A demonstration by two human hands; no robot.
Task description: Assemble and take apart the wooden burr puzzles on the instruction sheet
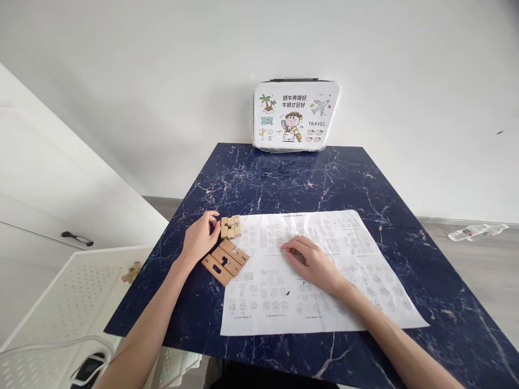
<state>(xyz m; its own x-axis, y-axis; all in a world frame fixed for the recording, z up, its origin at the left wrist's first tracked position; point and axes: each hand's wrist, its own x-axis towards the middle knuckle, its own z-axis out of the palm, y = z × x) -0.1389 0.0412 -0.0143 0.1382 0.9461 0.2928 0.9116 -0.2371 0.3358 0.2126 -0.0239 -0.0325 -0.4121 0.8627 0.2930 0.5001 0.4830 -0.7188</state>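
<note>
My left hand [200, 235] rests on the table with its fingers loosely bent and its thumb apart. Its fingertips are right beside a small wooden interlocking block puzzle [231, 227]; whether they touch it I cannot tell. Just below the puzzle lie flat wooden pieces [226, 262] side by side, with cut-out slots and printed numbers. My right hand [310, 260] lies on a large white printed sheet [324, 319], fingers relaxed and slightly curled, nothing visible in it. Small diagrams cover the sheet, too faint to read.
A white cartoon-printed case [295, 116] in clear wrap stands at the dark blue marbled table's [300, 178] far edge, against the wall. At lower left is a white perforated rack [68, 292] with a wooden piece [132, 272] and a cable [57, 341]. A plastic bottle [470, 232] lies on the floor.
</note>
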